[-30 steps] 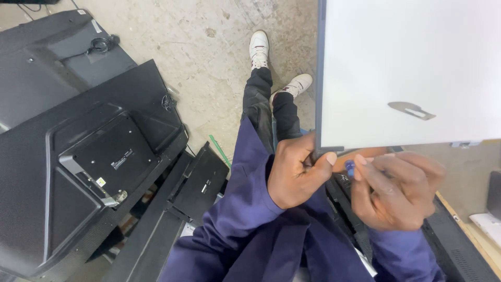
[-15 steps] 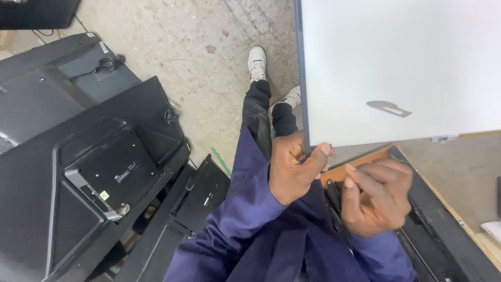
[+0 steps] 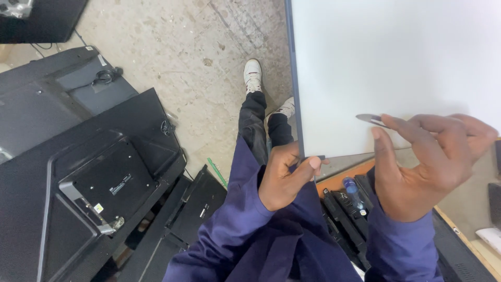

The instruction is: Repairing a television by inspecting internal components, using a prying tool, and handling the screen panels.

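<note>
We keep the left hand (image 3: 284, 180) pinched on the white panel (image 3: 396, 73) corner — the right hand (image 3: 417, 167) has lifted off, fingers loosely spread, holding nothing.

The stained concrete floor (image 3: 209, 57) carries black television back panels (image 3: 88, 172) and what looks like a green stick (image 3: 217, 172).
</note>
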